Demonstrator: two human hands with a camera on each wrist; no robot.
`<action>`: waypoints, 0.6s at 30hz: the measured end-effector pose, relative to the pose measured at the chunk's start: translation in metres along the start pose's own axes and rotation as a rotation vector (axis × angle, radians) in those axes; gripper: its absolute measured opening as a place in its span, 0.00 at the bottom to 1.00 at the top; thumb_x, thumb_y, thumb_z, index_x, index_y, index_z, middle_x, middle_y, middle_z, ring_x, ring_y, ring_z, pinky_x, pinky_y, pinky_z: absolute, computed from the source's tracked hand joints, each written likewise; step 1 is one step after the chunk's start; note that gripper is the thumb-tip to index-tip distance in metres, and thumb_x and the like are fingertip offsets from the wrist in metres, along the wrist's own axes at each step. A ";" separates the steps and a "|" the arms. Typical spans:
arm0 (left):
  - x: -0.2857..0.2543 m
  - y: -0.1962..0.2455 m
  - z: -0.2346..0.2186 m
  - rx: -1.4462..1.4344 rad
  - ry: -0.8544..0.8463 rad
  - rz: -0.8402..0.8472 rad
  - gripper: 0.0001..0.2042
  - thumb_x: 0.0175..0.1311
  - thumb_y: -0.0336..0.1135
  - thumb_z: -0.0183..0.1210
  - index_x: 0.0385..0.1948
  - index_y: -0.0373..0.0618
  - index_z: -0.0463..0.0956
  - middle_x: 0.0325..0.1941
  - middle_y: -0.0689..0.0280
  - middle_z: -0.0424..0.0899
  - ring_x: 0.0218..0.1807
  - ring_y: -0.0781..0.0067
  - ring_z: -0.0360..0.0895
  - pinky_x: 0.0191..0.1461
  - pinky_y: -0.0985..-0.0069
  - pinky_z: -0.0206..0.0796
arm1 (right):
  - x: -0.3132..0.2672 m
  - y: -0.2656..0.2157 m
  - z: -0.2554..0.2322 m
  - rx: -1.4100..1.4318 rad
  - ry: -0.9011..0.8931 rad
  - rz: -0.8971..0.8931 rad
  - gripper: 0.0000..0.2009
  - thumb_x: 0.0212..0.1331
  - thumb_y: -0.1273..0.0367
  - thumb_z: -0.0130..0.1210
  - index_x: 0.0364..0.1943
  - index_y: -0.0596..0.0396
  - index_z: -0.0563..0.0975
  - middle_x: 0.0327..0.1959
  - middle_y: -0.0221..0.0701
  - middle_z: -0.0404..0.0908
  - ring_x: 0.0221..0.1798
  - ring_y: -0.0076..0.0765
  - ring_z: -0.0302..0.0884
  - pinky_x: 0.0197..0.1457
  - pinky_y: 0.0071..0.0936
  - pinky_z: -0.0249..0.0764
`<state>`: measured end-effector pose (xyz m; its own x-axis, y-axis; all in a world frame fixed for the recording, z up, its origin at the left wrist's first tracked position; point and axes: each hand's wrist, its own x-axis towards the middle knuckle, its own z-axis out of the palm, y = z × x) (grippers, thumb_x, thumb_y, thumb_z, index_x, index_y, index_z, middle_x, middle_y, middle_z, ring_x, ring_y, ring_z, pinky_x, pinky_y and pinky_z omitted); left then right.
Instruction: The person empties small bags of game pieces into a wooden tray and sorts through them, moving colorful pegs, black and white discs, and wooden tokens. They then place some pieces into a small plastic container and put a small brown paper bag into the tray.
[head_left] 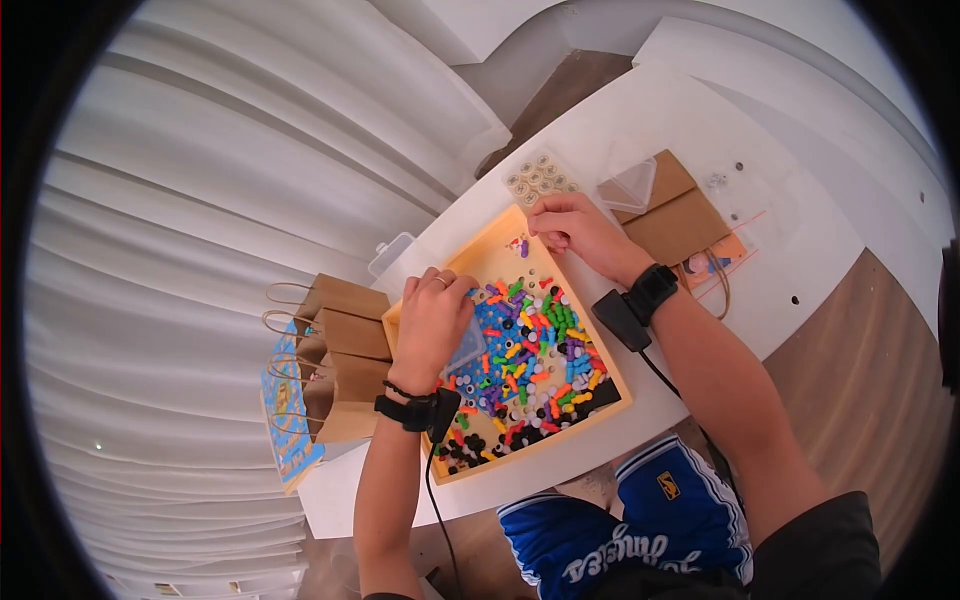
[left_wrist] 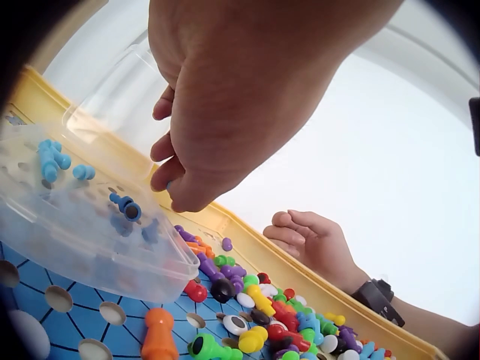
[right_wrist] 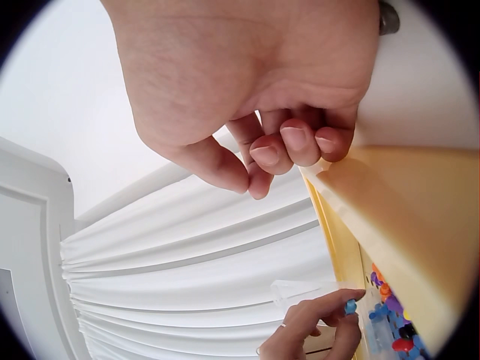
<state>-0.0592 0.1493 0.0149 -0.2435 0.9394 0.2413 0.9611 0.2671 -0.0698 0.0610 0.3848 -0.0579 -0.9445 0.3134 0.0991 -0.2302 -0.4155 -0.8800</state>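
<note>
My left hand (head_left: 432, 320) is over the left side of a shallow wooden tray (head_left: 540, 440), thumb and fingers pinching a small light-blue peg (right_wrist: 350, 306). Just below it, a clear plastic box (left_wrist: 142, 277) holds several blue pegs (left_wrist: 51, 161) and sits on a blue, hole-dotted part of the tray floor. Mixed coloured pegs (head_left: 545, 330) and white and black pieces lie scattered to its right. At the tray's far right edge is my right hand (head_left: 580, 230), fingers loosely curled at the rim and holding nothing.
Brown paper bags (head_left: 345, 365) stand left of the tray. Beyond it lies a clear case of round pieces (head_left: 540, 178). Another paper bag (head_left: 675, 215), with a clear lid (head_left: 630, 185) on it, lies to the right on the white table (head_left: 790, 220).
</note>
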 end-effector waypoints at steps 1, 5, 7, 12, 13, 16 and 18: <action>-0.001 0.000 0.000 0.040 -0.021 0.022 0.07 0.58 0.26 0.66 0.37 0.47 0.81 0.36 0.65 0.85 0.47 0.60 0.79 0.53 0.62 0.65 | 0.000 0.000 0.000 -0.002 0.001 0.002 0.07 0.66 0.70 0.57 0.31 0.56 0.78 0.21 0.17 0.68 0.25 0.13 0.61 0.32 0.19 0.57; 0.000 0.003 0.001 0.068 -0.038 0.020 0.07 0.57 0.27 0.67 0.37 0.47 0.82 0.36 0.66 0.85 0.48 0.61 0.79 0.54 0.62 0.64 | -0.001 -0.001 0.000 0.000 -0.005 -0.001 0.07 0.67 0.69 0.57 0.31 0.55 0.78 0.21 0.17 0.67 0.25 0.13 0.61 0.32 0.19 0.57; 0.001 0.005 -0.001 0.078 -0.059 0.025 0.08 0.56 0.28 0.68 0.37 0.47 0.82 0.38 0.66 0.86 0.48 0.62 0.79 0.55 0.63 0.64 | -0.001 -0.001 0.000 0.000 -0.005 -0.003 0.07 0.67 0.69 0.57 0.31 0.55 0.78 0.21 0.17 0.67 0.25 0.13 0.61 0.32 0.19 0.57; 0.002 0.009 -0.002 0.110 -0.101 0.074 0.09 0.55 0.27 0.69 0.36 0.48 0.82 0.39 0.67 0.86 0.48 0.63 0.79 0.56 0.64 0.63 | -0.001 -0.001 0.000 -0.011 -0.008 -0.008 0.07 0.67 0.69 0.57 0.31 0.55 0.78 0.21 0.17 0.67 0.25 0.13 0.61 0.33 0.20 0.57; 0.003 0.009 -0.002 0.125 -0.118 0.085 0.09 0.55 0.27 0.69 0.37 0.48 0.81 0.39 0.67 0.87 0.48 0.63 0.79 0.56 0.64 0.63 | -0.001 -0.001 0.000 -0.010 -0.007 -0.007 0.07 0.67 0.69 0.58 0.31 0.55 0.79 0.21 0.17 0.67 0.25 0.13 0.61 0.33 0.20 0.57; 0.002 0.008 0.002 0.135 -0.137 0.090 0.09 0.55 0.26 0.69 0.37 0.47 0.81 0.39 0.66 0.87 0.49 0.63 0.79 0.56 0.64 0.63 | -0.001 -0.001 0.001 -0.007 0.001 -0.004 0.07 0.67 0.69 0.58 0.31 0.55 0.79 0.20 0.17 0.67 0.25 0.13 0.61 0.33 0.20 0.57; 0.002 0.007 0.004 0.135 -0.132 0.091 0.09 0.55 0.26 0.69 0.37 0.47 0.81 0.39 0.66 0.87 0.49 0.62 0.79 0.56 0.64 0.62 | -0.001 -0.001 0.001 -0.007 0.007 -0.003 0.07 0.67 0.69 0.58 0.31 0.55 0.79 0.20 0.17 0.67 0.25 0.13 0.61 0.33 0.20 0.57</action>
<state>-0.0539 0.1537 0.0110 -0.1799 0.9787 0.0993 0.9560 0.1977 -0.2165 0.0622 0.3843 -0.0564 -0.9421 0.3206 0.0983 -0.2313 -0.4090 -0.8827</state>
